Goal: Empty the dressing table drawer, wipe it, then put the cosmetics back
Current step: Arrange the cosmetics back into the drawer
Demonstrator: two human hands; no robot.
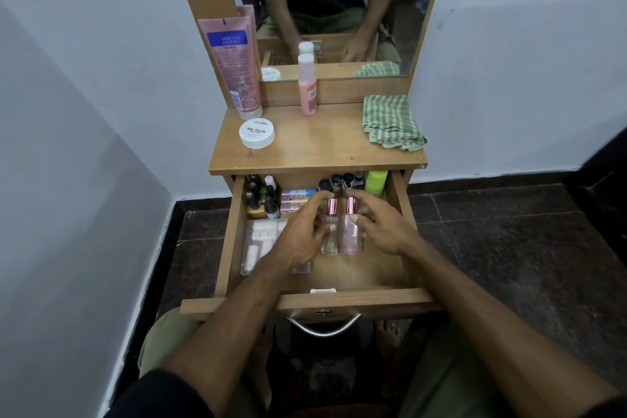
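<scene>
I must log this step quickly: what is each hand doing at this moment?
Left hand: fingers curled around the clear perfume bottle in the drawer.
Right hand: fingers curled around the pink perfume bottle.

"zudio" and "NAIL POLISH" on the round white jar (257,134) lid.

Tabletop: one pink tube (234,68), one white jar (257,133), one pink bottle (307,85), one checked cloth (392,122).

Drawer (234,237): two clear bottles with pink caps, left (329,231) and right (350,231), lying side by side. One green container (376,182) at back right. Dark-capped items (341,182) at back, about five, exact count unclear. Nail polish bottles (261,197) at back left, about six, partly overlapping. One clear packet (259,241), front left.

Two hands: left (298,234), right (385,231).
</scene>
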